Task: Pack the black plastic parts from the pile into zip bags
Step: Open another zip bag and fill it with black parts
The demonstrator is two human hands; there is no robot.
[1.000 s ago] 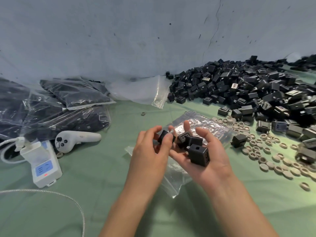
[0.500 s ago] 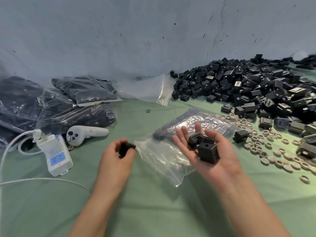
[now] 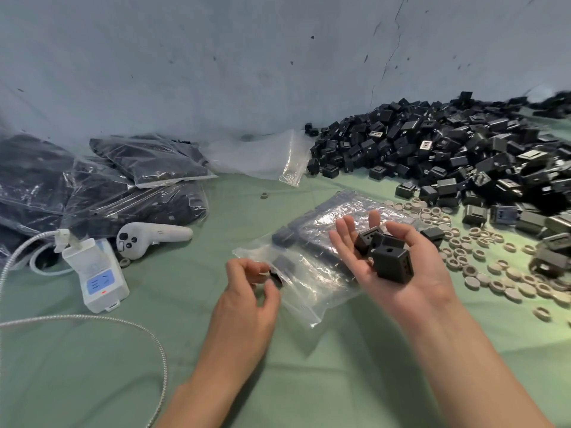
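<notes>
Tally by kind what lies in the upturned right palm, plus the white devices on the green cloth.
Black cube-shaped plastic parts in the right hand: 3
White plastic handheld controller: 1
White plastic power block with blue panel: 1
Total: 5

Green cloth table (image 3: pixel 92 366) under black parts pile (image 3: pixel 448 149), zip bags (image 3: pixel 154 162), rings (image 3: pixel 494 273), controller (image 3: pixel 148 239).
</notes>
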